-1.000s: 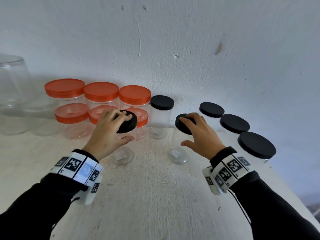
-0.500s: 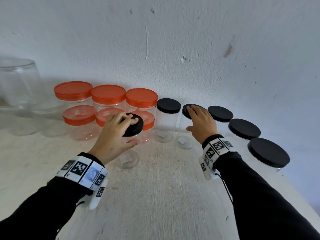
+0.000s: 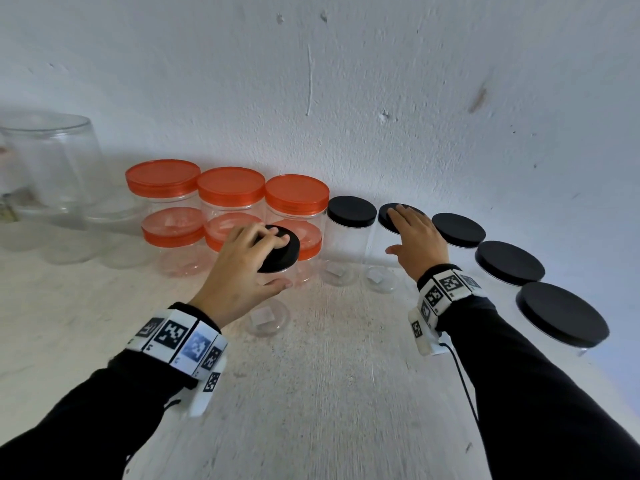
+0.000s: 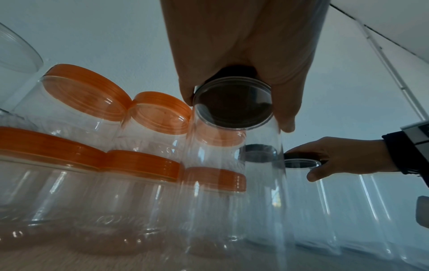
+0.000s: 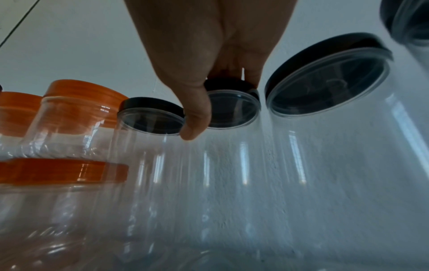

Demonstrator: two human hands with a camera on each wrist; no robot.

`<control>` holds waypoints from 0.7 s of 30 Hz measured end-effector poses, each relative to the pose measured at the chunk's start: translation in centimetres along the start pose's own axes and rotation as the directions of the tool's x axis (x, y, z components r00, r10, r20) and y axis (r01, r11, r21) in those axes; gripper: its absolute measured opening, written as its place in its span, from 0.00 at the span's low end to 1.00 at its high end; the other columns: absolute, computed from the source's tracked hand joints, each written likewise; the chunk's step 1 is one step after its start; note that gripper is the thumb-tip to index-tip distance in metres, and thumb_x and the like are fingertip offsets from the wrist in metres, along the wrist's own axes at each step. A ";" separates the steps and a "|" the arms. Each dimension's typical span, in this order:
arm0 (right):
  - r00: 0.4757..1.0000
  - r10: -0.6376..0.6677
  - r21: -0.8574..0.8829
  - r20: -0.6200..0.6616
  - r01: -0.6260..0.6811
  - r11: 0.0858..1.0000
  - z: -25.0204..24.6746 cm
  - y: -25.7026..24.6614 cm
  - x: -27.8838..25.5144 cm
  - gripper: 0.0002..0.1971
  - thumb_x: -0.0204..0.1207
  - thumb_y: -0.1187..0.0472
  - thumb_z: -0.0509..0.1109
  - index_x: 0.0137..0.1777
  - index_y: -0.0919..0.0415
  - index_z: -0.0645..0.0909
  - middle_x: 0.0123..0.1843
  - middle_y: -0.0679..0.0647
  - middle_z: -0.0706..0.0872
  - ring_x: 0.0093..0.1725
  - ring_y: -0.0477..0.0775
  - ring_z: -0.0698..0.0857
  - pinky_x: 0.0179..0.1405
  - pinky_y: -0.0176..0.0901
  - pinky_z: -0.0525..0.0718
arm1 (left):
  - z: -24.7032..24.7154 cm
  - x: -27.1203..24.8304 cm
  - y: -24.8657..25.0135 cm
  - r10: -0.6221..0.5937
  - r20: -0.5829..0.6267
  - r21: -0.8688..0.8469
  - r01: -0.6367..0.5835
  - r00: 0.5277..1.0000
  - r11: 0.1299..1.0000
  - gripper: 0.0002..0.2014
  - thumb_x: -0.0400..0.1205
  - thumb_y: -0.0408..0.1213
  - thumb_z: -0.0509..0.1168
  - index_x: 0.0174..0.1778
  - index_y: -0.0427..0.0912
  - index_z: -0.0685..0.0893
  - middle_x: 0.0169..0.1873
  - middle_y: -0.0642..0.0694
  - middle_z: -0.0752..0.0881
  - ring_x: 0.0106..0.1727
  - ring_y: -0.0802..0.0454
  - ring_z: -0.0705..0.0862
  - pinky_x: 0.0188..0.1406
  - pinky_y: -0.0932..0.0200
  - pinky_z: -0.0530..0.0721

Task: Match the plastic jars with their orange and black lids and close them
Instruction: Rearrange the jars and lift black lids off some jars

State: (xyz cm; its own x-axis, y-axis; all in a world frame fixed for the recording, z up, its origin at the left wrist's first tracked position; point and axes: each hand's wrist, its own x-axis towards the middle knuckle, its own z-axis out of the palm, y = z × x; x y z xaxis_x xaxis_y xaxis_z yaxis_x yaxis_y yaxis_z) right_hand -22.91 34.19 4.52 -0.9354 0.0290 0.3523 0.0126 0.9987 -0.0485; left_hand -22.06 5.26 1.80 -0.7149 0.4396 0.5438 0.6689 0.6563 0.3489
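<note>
Your left hand [image 3: 247, 268] covers the near half of the black lid [image 3: 281, 250] it grips; in the left wrist view your palm is cut off by the top edge. Your right hand [image 3: 415, 240] hides most of its lid [image 3: 388, 216], so thread seating can't be told. The nearest black-lidded jar [image 3: 562, 318] shows almost no wall under its lid. The clear containers [image 3: 52, 157] at far left are cut by the edge and blurred. Jar walls in the right wrist view are smeared

right hand [image 3: 415, 242] carried its black-lidded jar [image 3: 382, 258] back into the wall row, fingers now flatter on lid
</note>
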 end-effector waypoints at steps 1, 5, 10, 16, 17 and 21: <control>1.000 -0.001 0.003 -0.002 0.001 1.000 0.0 0.0 0.1 0.35 0.76 0.62 0.71 0.80 0.60 0.59 0.81 0.56 0.62 0.81 0.56 0.58 0.79 0.45 0.52 | 0.0 0.0 0.0 0.001 -0.002 -0.004 -0.001 1.000 1.000 0.35 0.67 0.62 0.60 0.64 0.40 0.79 0.56 0.45 0.77 0.65 0.48 0.69 0.63 0.56 0.63; 1.000 0.001 0.024 -0.017 -0.001 1.000 0.2 -0.1 0.2 0.35 0.75 0.63 0.72 0.80 0.61 0.60 0.81 0.57 0.64 0.80 0.57 0.59 0.78 0.44 0.53 | 0.1 0.0 -0.1 0.011 -0.019 -0.008 -0.011 1.000 1.000 0.33 0.68 0.57 0.69 0.64 0.40 0.79 0.56 0.45 0.77 0.65 0.50 0.67 0.63 0.55 0.63; 1.000 -0.001 0.040 -0.017 0.002 0.999 0.3 -0.2 0.4 0.35 0.73 0.64 0.73 0.79 0.61 0.63 0.79 0.58 0.66 0.79 0.58 0.62 0.77 0.46 0.58 | 0.2 0.0 -0.1 0.004 -0.034 0.005 -0.004 0.999 1.000 0.31 0.68 0.52 0.73 0.64 0.40 0.79 0.57 0.45 0.77 0.65 0.45 0.70 0.63 0.56 0.63; 1.000 0.005 0.019 0.017 -0.005 1.000 0.0 -0.2 0.5 0.35 0.74 0.61 0.73 0.79 0.60 0.62 0.80 0.56 0.65 0.80 0.57 0.61 0.77 0.47 0.57 | 0.2 0.0 -0.1 0.009 -0.029 0.005 -0.009 1.000 1.000 0.35 0.67 0.62 0.60 0.64 0.41 0.79 0.57 0.45 0.78 0.65 0.49 0.68 0.63 0.57 0.62; 1.000 0.004 0.016 0.026 -0.005 1.000 -0.1 -0.3 0.6 0.35 0.74 0.61 0.72 0.79 0.60 0.61 0.80 0.56 0.64 0.80 0.57 0.60 0.77 0.47 0.56 | 0.2 0.1 -0.1 0.011 -0.031 0.003 -0.011 0.999 1.000 0.35 0.67 0.62 0.60 0.64 0.41 0.80 0.57 0.45 0.78 0.64 0.50 0.67 0.63 0.57 0.62; 0.998 0.020 -0.027 0.061 -0.018 0.999 -0.9 -0.7 0.4 0.38 0.76 0.55 0.70 0.81 0.60 0.56 0.83 0.55 0.57 0.82 0.56 0.54 0.80 0.55 0.49 | 0.1 0.2 0.1 0.021 -0.035 -0.024 -0.022 0.999 0.999 0.34 0.68 0.61 0.62 0.63 0.40 0.80 0.57 0.44 0.78 0.63 0.52 0.66 0.61 0.56 0.63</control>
State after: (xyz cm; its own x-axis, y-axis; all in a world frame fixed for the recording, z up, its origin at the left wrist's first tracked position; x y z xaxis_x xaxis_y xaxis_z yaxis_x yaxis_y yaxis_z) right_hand -23.01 33.52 5.52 -0.9547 0.0459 0.2940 0.0391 0.9988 -0.0292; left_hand -22.12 5.46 1.89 -0.6930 0.4313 0.5776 0.6892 0.6314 0.3554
